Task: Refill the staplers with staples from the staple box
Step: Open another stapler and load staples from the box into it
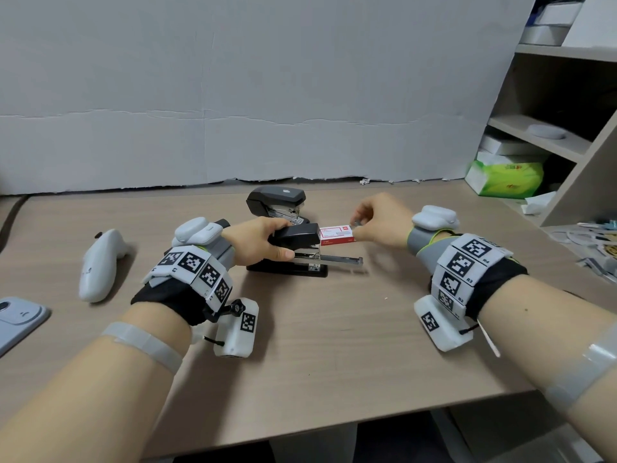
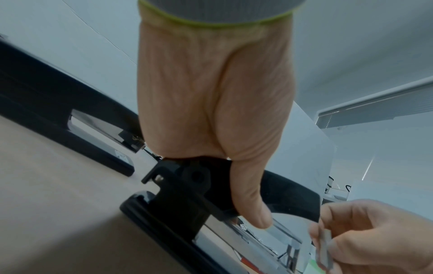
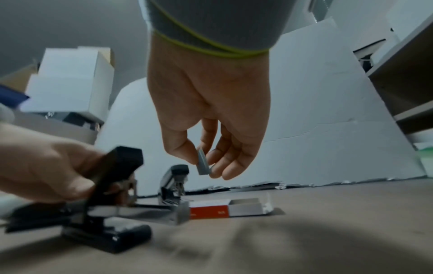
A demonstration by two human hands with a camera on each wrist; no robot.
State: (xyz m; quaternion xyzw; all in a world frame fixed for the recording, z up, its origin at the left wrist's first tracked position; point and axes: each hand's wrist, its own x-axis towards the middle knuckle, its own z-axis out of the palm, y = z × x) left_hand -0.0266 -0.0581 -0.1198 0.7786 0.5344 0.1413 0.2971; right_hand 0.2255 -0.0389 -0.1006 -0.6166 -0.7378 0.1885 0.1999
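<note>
Two staplers on the desk [image 1: 334, 345]. Left hand [image 1: 257, 243] grips the black top of the near stapler [image 1: 293, 252], thumb along its side, metal staple tray [image 1: 334, 261] slid out toward the right hand. Right hand [image 1: 380, 222] pinches a staple strip [image 3: 202, 164] between thumb and fingertips, above the staple box [image 1: 336, 235] (open, lying just below the pinch). Second stapler [image 1: 277, 203] sits beyond the left hand's grip, untouched.
</note>
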